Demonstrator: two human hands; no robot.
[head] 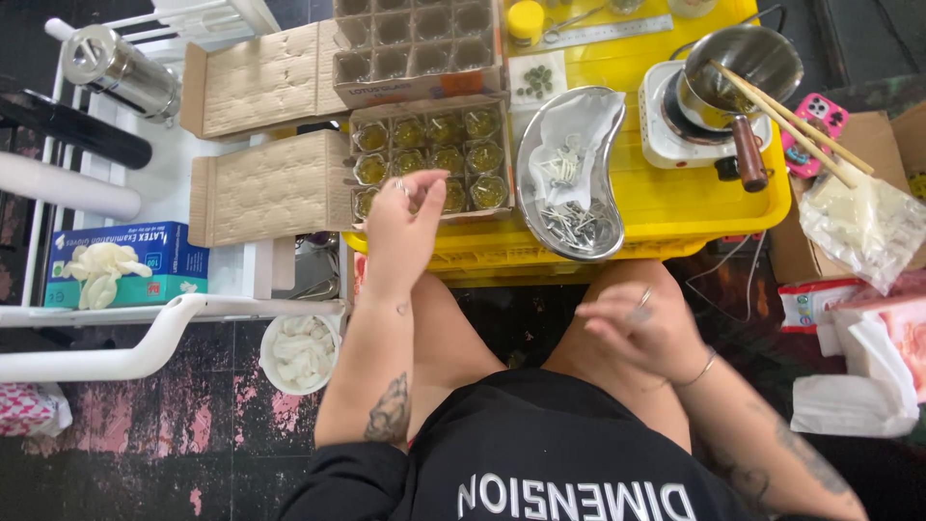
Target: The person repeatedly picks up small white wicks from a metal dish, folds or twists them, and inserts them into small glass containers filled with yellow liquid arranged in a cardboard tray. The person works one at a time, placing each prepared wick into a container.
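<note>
carefully now: left hand reaching over the tray of filled glass cups

so, i am watching from the head view, and i am taking the yellow tray [675, 207] as my landmark. the cardboard box of small glass cups [429, 159] is sitting at the tray's near-left corner, its flap [270, 188] folding out past the tray's left edge. the cups are looking filled with a greenish-yellow stuff, set or liquid i cannot tell.

my left hand [403, 227] is hovering over the box's near row, fingers curling loosely, not closed on anything that i can see; whether the fingertips are touching a cup is hidden by the hand itself. my right hand [637, 323] is hanging below the tray's near edge, over my knee, fingers pinching together; if something small is between them, it is too small for me to make out.

i am judging the cups to be stiff, smooth, fragile glass, light each, likely slippery, and packed tight in their dividers. i would be taking one by the rim from above, thumb and two fingers, keeping it upright.

the kidney-shaped steel dish [571, 174] of small metal pieces is lying on the tray just right of the box. a pot with chopsticks [738, 68] is standing at the tray's far-right corner.
</note>
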